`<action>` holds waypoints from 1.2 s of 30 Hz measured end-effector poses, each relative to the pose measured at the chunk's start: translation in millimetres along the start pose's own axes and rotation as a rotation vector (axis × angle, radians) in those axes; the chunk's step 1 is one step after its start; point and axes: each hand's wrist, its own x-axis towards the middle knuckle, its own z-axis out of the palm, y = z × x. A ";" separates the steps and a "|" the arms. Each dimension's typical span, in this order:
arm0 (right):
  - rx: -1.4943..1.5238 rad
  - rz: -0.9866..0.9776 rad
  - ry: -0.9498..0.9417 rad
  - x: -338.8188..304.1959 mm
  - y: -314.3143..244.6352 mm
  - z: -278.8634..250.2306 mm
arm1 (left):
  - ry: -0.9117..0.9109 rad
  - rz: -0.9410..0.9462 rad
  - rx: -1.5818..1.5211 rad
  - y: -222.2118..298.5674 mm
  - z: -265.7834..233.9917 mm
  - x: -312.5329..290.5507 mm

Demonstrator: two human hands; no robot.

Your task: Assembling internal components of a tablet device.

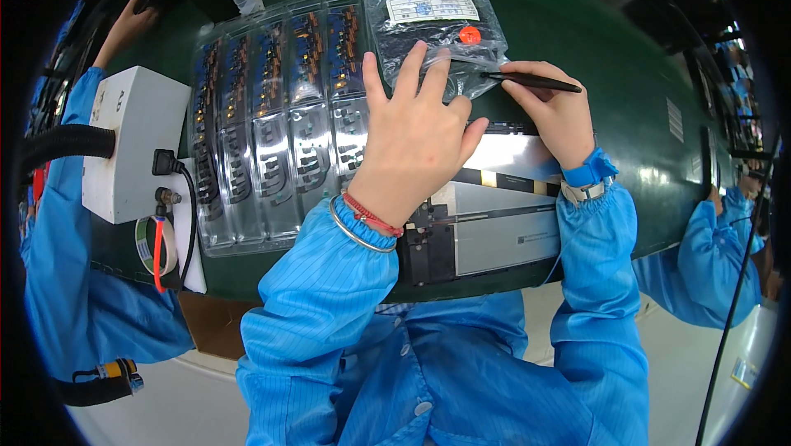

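My left hand (418, 124) lies spread, its fingertips on the lower edge of a clear plastic bag (437, 42). The bag holds something dark and carries a white label and a round red sticker. Between the thumb and fingers of my right hand (556, 112) is a pair of black tweezers (540, 82), tips pointing left at the bag's lower right corner. Left of the bag stands a clear plastic tray (268, 153) with long compartments; small dark and orange parts fill its far half. Partly hidden under my wrists lies a flat device with silver plates (507, 236) and black parts.
A white box (136, 145) with a black hose stands at the left, near a roll of tape (156, 246) and a black cable. The green table (651, 157) stretches right. Co-workers in blue sleeves (62, 281) are at both sides.
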 end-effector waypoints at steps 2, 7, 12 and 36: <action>0.013 -0.019 0.002 -0.1 -0.6 0.0 | -0.003 -0.002 0.001 0.2 0.1 -0.4; 0.044 0.040 -0.007 -4.8 -14.3 -5.2 | 0.001 -0.006 0.032 3.0 0.1 -0.3; 0.289 0.082 0.019 -24.3 -29.4 -24.8 | 0.093 0.053 0.081 4.8 0.2 3.6; 1.892 0.816 -1.079 -208.6 -221.9 377.1 | 1.048 -0.879 -1.474 -88.9 -185.8 -362.7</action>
